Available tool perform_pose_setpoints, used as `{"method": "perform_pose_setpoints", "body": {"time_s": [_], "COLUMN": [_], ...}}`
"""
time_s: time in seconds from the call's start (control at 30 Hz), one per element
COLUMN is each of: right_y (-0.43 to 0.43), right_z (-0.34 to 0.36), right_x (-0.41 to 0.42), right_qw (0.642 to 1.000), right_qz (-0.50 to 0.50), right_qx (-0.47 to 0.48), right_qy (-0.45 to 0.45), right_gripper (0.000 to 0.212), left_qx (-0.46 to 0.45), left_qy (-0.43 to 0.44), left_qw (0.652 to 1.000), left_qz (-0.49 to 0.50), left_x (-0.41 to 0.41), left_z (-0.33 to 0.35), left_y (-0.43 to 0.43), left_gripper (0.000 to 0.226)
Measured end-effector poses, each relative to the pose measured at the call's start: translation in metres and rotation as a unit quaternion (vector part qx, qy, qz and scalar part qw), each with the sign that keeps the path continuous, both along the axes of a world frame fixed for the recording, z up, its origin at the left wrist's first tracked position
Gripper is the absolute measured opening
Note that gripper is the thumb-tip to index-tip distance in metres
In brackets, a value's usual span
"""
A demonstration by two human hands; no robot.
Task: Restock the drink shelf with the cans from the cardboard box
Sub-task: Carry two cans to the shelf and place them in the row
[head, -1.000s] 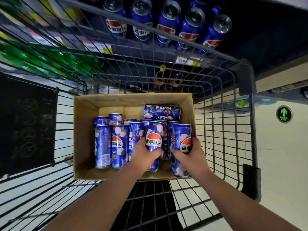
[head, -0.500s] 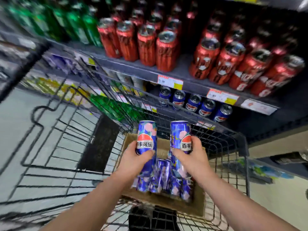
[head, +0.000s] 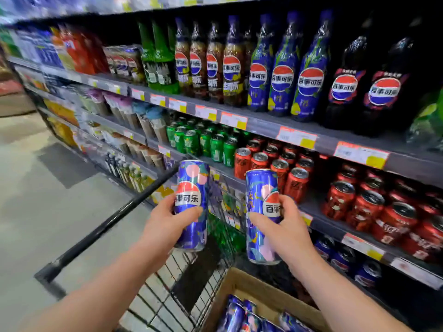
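While each grip is curled round one tall blue can, the left grip [head: 167, 226] wrapping the left can [head: 191, 202] and the right grip [head: 285, 233] the right can [head: 261, 212], both cans stand upright in the air, above the cardboard box [head: 249, 286] just below the right grip; red cans [head: 294, 183] crowd the shelf [head: 330, 226] just beyond the right grip, so a careless push could topple them, and a one-handed hold on a slick can may slip

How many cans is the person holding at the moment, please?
2: one can in the left hand, another can in the right hand; more lie in the cardboard box.
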State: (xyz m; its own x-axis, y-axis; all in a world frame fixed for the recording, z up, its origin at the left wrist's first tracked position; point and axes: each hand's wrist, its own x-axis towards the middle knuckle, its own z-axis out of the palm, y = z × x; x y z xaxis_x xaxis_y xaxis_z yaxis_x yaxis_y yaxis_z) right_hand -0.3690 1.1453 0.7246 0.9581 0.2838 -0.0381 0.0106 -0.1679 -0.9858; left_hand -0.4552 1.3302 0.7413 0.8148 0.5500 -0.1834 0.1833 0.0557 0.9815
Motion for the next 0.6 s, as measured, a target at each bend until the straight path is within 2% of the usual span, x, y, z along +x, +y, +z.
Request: {"method": "perform_pose_setpoints", "body": {"time_s": [0.2, 0.3, 0.6], "right_y": [0.071, 0.113, 0.247], "right_z": [0.045, 0.058, 0.086], "right_x": [-0.045, -0.082, -0.183], "right_qw": [0.998, 0.996, 0.994], "right_qz": [-0.009, -0.028, -0.051], "right_qx": [0.002, 0.009, 0.03], "right_qy": [-0.064, -0.089, -0.09], "right_gripper": [0.043, 0.038, 0.038], "left_qx": [0.038, 0.047, 0.039], "left_qy": [-0.069, -0.084, -0.105], "left_qw": [0.997, 0.995, 0.993], "left_qz": [0.024, 0.013, 0.034], "left_x": [-0.048, -0.085, -0.197], "left_z": [0.04, 0.051, 0.076], "left_y": [0.078, 0.124, 0.268], "left_gripper": [0.028, 0.019, 0.027]}}
